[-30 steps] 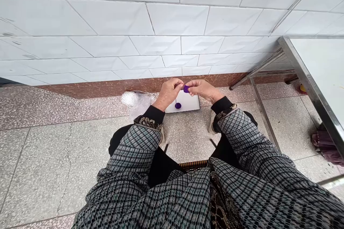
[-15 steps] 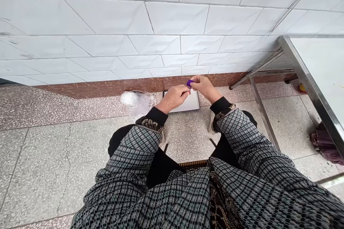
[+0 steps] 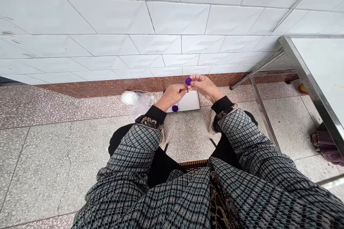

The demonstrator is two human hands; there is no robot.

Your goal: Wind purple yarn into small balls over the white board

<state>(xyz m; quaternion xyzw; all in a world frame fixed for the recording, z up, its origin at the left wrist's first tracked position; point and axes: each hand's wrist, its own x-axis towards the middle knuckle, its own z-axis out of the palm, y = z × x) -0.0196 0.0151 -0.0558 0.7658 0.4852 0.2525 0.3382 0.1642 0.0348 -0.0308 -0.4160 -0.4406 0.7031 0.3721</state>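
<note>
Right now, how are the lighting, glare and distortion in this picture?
In the head view, light is soft and even; there, the metal-framed table looks stretched toward the right edge; the white bundle nearly washes out in that head view; and the purple yarn piece in the right hand shows too small for fine detail.

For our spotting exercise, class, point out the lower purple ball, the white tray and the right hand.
Lower purple ball [image 3: 175, 108]: head view, its middle.
White tray [image 3: 189, 103]: head view, bare base.
Right hand [image 3: 205, 86]: head view, back of it.
</note>
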